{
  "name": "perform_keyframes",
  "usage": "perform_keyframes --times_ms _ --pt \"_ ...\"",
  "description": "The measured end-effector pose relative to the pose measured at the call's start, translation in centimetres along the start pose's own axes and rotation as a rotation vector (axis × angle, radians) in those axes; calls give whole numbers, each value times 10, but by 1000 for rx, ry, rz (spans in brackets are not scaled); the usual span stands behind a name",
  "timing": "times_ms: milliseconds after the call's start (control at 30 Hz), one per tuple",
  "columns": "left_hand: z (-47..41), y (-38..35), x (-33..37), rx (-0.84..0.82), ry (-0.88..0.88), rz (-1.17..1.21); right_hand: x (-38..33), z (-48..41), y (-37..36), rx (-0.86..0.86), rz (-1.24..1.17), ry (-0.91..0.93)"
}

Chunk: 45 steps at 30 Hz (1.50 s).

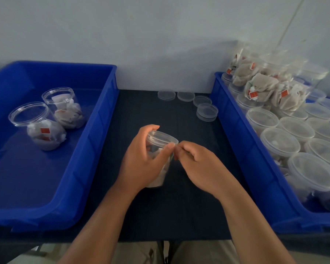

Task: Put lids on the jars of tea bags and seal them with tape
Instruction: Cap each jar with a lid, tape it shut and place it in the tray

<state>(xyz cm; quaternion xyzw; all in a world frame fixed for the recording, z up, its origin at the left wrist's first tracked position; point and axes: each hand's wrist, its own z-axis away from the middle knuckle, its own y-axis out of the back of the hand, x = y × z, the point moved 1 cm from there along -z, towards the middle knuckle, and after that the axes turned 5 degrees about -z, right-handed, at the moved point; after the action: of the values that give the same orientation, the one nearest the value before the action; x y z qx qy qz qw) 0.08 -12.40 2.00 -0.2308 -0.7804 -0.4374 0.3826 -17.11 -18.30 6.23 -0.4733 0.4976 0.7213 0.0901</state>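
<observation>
A clear plastic jar of tea bags [160, 164] stands tilted on the dark table at the middle, with a clear lid [163, 137] on top. My left hand [141, 161] grips the jar round its side, thumb up at the rim. My right hand [196, 161] has curled fingers, and their tips pinch at the jar's wall just under the lid, beside my left thumb. No tape shows plainly between the fingers. Two open jars of tea bags [46, 130] stand in the left blue bin [95, 149].
Several loose clear lids [207, 112] lie at the back of the table [179, 206]. The right blue bin [242, 149] is packed with lidded jars [280, 141], more stacked at its far end. A pale wall stands behind.
</observation>
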Motion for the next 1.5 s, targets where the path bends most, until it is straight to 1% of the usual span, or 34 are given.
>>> perform_keyframes --times_ms 133,233,367,533,667,767,900,1067,1200,1267,1333,1400,1500 --pt "-1 2 -3 -16 1 52 1 -1 0 -28 -11 -11" --pt "-3 6 -4 -41 24 131 7 1 5 -142 -7 -21" --pt "-6 12 -6 -140 74 269 15 1 17 -253 43 -31" --pt "-13 17 -13 -242 133 412 25 -7 25 -224 75 -20" --pt "-13 13 -23 -281 200 551 25 -16 17 -185 67 6" --pt "-14 13 -30 -303 225 603 23 -19 13 -179 52 2" --pt "-13 13 -33 -284 252 522 22 -19 10 -154 25 2" --pt "-9 17 -21 -134 206 201 24 -14 6 -87 50 -36" --pt "2 19 -1 -182 209 47 21 -9 2 -43 59 -55" --pt "8 12 10 -153 249 7 18 -5 -1 -28 33 -40" --pt "13 4 15 -50 267 -31 16 -2 -5 -23 9 -21" --pt "12 2 13 8 266 -32 15 -1 -6 -35 15 -23" --pt "5 8 5 -28 275 1 20 -2 -5 -87 6 -19"
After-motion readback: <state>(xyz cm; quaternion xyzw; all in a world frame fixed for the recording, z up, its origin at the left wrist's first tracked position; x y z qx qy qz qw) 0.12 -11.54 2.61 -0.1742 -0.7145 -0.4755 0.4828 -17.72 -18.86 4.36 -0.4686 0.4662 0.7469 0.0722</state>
